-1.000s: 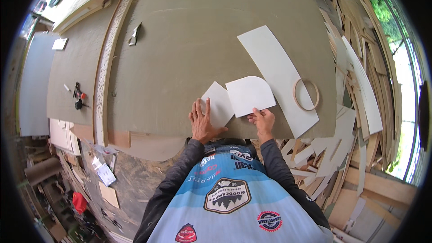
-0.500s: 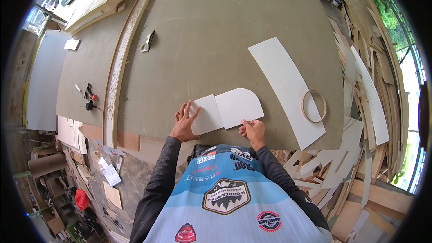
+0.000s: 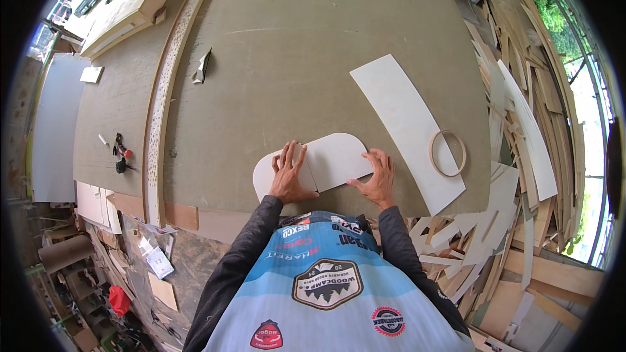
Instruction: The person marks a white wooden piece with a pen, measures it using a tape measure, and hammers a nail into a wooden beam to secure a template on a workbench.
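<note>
The left hand (image 3: 289, 175), fingers spread, rests on the left white panel (image 3: 263, 171); the right hand (image 3: 379, 180), thumb and fingers parted, brackets the right white panel's (image 3: 336, 156) outer end. Both lie side by side on the desk (image 3: 274, 85).

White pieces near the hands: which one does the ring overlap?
The long strip, right of the right hand. The ring clears the left rounded piece and the right rounded piece.

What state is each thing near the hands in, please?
Left panel: flat, partly covered.
Right panel: flat, edge to edge with left panel.
Left hand: spread on left panel.
Right hand: open at right panel's corner.
Long board: flat, apart from panels.
Ring: partly overlapping long board.
</note>
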Demonstrator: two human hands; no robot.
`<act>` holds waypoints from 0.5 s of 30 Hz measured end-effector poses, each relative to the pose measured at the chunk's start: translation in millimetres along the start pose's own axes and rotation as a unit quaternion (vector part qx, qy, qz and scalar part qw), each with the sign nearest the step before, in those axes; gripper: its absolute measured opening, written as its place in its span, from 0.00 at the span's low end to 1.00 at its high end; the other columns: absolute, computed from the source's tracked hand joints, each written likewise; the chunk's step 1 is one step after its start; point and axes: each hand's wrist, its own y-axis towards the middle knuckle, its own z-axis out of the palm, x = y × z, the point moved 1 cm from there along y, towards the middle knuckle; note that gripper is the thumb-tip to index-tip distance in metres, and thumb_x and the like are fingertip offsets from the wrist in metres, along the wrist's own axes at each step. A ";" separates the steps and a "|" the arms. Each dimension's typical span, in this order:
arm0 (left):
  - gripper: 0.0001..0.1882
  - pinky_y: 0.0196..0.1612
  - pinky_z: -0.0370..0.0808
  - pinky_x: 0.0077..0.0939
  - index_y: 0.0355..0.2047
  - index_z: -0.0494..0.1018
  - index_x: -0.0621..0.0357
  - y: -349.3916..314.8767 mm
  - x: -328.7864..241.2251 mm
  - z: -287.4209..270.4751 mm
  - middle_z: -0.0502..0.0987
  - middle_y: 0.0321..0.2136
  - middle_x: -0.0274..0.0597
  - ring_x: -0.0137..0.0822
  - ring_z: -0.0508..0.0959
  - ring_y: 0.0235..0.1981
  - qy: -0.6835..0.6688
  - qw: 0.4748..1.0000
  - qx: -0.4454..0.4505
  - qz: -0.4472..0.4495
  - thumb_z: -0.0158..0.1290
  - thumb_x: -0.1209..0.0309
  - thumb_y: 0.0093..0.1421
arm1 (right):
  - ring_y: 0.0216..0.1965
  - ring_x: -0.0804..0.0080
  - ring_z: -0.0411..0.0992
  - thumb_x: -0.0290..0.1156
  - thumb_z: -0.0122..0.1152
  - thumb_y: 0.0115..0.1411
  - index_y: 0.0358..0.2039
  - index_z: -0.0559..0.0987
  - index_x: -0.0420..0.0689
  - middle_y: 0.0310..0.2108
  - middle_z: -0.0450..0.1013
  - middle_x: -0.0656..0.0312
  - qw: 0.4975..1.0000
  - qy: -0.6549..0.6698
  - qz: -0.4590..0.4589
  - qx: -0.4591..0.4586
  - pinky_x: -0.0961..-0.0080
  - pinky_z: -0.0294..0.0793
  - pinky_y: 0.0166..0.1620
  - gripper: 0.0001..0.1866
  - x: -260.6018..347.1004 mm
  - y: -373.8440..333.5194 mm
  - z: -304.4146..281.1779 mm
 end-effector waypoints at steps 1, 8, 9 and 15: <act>0.75 0.68 0.42 0.64 0.74 0.44 0.45 0.2 -0.3 0.1 0.44 0.72 0.55 0.56 0.41 0.74 -0.002 1.000 -0.006 0.004 0.75 0.45 0.27 | 0.50 0.60 0.68 0.44 0.80 0.38 0.50 0.77 0.47 0.51 0.69 0.60 1.000 -0.011 -0.005 0.027 0.60 0.67 0.57 0.38 -4.5 3.7 -2.3; 0.73 0.67 0.44 0.62 0.73 0.48 0.47 1.9 -5.7 0.3 0.47 0.72 0.51 0.56 0.44 0.73 0.002 1.000 -0.002 0.002 0.73 0.46 0.27 | 0.49 0.58 0.66 0.44 0.83 0.32 0.52 0.77 0.47 0.54 0.66 0.62 0.994 0.057 -0.007 0.090 0.60 0.65 0.60 0.43 -17.6 15.0 5.8; 0.73 0.67 0.44 0.63 0.73 0.48 0.47 2.5 -7.2 -0.5 0.48 0.71 0.51 0.56 0.44 0.72 0.004 1.000 0.000 0.001 0.73 0.46 0.27 | 0.50 0.58 0.66 0.44 0.83 0.32 0.52 0.78 0.47 0.54 0.66 0.62 0.994 0.056 -0.006 0.088 0.60 0.65 0.60 0.43 -18.3 14.1 7.1; 0.73 0.67 0.45 0.63 0.73 0.47 0.47 6.9 -12.6 -5.8 0.50 0.70 0.50 0.56 0.45 0.72 0.011 1.000 0.007 0.002 0.73 0.48 0.26 | 0.52 0.57 0.65 0.43 0.83 0.33 0.52 0.78 0.47 0.55 0.66 0.62 0.996 0.054 -0.022 0.073 0.58 0.65 0.60 0.42 -18.3 12.0 8.2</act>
